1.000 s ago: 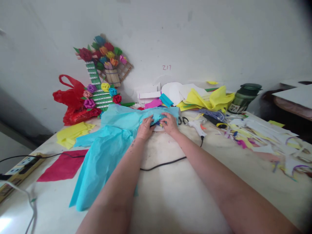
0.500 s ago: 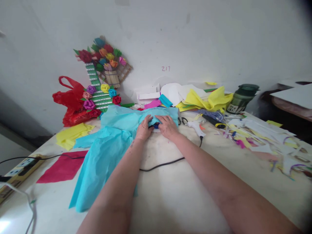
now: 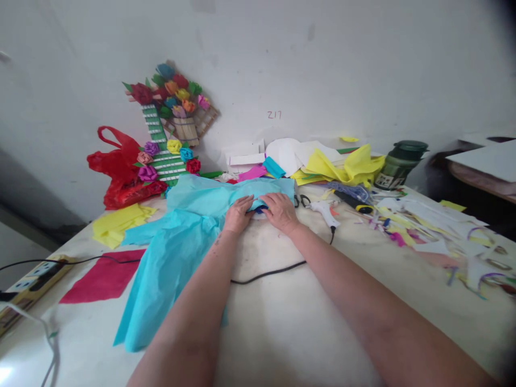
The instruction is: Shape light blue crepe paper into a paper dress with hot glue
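Observation:
A large sheet of light blue crepe paper (image 3: 193,188) lies on the table, with a crumpled part hanging toward the near left. At its near right edge my left hand (image 3: 239,214) has its fingers curled closed on the paper. Close beside it, my right hand (image 3: 282,211) pinches the same edge with bent fingers. Between the fingertips a small dark blue thing (image 3: 261,208) shows, mostly covered by paper and hands; its kind cannot be made out. Just right of my right hand lie scissors (image 3: 305,201), partly hidden, and a white glue gun (image 3: 325,213).
Left are yellow paper (image 3: 116,226), a red paper square (image 3: 102,277), a power strip (image 3: 32,285) and a red bag (image 3: 121,166). A paper-flower stand (image 3: 167,129) leans behind. Right are a cutter (image 3: 353,202), paper scraps (image 3: 435,231) and a green bottle (image 3: 403,164). A black cord (image 3: 268,273) crosses the table.
The fingers of both hands have curled in further, and the paper edge has folded over more of the dark blue thing. The other things lie as before.

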